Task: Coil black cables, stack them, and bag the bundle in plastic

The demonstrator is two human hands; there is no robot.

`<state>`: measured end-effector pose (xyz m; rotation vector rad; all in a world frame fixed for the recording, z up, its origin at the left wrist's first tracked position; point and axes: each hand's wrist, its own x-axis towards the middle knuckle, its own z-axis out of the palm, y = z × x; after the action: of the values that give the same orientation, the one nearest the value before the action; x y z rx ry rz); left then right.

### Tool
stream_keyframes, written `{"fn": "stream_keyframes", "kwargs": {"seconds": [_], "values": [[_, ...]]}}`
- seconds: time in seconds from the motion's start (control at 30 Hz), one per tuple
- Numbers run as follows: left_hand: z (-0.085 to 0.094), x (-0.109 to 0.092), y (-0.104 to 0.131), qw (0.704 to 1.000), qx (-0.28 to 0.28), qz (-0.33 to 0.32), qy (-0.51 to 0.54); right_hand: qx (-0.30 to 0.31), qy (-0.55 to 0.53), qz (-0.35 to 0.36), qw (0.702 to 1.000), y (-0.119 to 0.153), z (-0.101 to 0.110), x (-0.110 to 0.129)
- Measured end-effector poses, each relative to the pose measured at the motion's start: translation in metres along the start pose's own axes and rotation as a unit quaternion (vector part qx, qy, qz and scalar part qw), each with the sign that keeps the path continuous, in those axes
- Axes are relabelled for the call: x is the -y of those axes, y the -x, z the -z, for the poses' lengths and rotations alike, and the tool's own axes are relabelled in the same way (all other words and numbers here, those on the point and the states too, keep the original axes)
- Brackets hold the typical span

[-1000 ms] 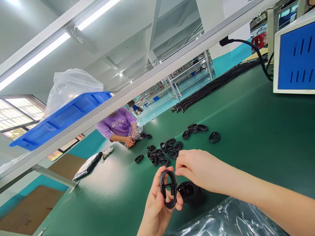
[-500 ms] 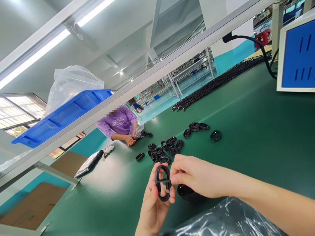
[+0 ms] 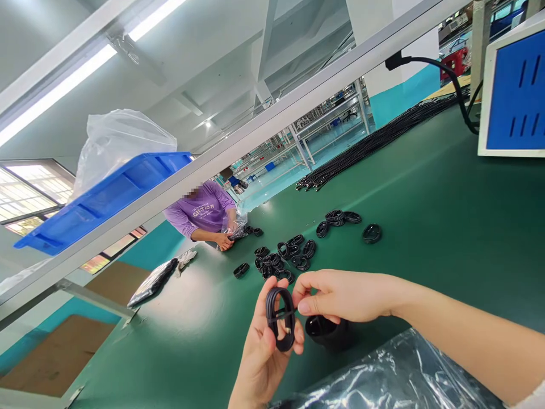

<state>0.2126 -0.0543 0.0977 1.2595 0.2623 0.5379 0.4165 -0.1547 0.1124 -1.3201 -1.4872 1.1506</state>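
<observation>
My left hand [image 3: 266, 341] holds a coiled black cable [image 3: 273, 309] upright, its fingers wrapped round the oval loop. A thin black cable tie [image 3: 283, 314] crosses the middle of the coil. To its right, my right hand [image 3: 332, 292] has thumb and forefinger pinched at the side of the loop, where the tie's end runs to the fingertips. Below that hand stands a dark round roll or cup-like object [image 3: 326, 329], partly hidden. Beyond my hands, several more coiled black cables [image 3: 272, 261] lie in a loose heap on the green table [image 3: 191, 341].
Clear plastic [image 3: 383, 380] covers the near edge. A bundle of long black cables [image 3: 361, 150] lies at the back right, near a blue-and-white box [image 3: 517, 96]. A co-worker in a purple top [image 3: 204, 213] handles a plastic bag across the table. A blue tray [image 3: 106, 199] sits on the overhead rail.
The coil in my left hand has turned slightly, showing more of its outer side. My right hand stays beside it, its fingers a little shifted. The view has moved slightly.
</observation>
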Motion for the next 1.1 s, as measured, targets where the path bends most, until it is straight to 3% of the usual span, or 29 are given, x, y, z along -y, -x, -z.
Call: {"fn": "stream_keyframes", "kwargs": {"seconds": [0.1, 0.2, 0.33, 0.43, 0.53, 0.7, 0.87, 0.97, 1.1], "values": [[0.003, -0.010, -0.003, 0.991, -0.021, -0.013, -0.129, -0.079, 0.002, -0.037, 0.996, 0.000, 0.003, -0.004], [0.008, -0.012, -0.006, 0.952, -0.040, -0.028, -0.302, -0.181, 0.056, -0.047, 0.981, -0.002, 0.005, -0.008], [0.005, -0.001, -0.009, 0.891, 0.000, -0.027, -0.452, -0.204, 0.102, -0.027, 0.973, 0.001, 0.007, -0.003], [-0.002, 0.008, -0.010, 0.883, 0.052, -0.006, -0.466, -0.189, 0.111, 0.029, 0.975, 0.009, 0.010, 0.005], [-0.003, 0.015, -0.011, 0.893, 0.078, 0.026, -0.442, -0.123, 0.096, 0.064, 0.986, 0.016, 0.010, 0.002], [0.001, 0.023, -0.012, 0.908, 0.050, 0.054, -0.413, -0.064, 0.138, 0.129, 0.980, 0.019, -0.013, -0.050], [0.005, 0.027, -0.012, 0.923, 0.053, 0.081, -0.373, -0.091, 0.193, 0.132, 0.968, 0.019, -0.045, -0.099], [0.009, 0.022, -0.001, 0.927, 0.059, 0.086, -0.360, -0.104, 0.197, 0.126, 0.967, 0.019, -0.053, -0.107], [0.010, 0.007, 0.038, 0.896, 0.052, 0.103, -0.429, -0.098, 0.190, 0.122, 0.969, 0.021, -0.055, -0.106]]}}
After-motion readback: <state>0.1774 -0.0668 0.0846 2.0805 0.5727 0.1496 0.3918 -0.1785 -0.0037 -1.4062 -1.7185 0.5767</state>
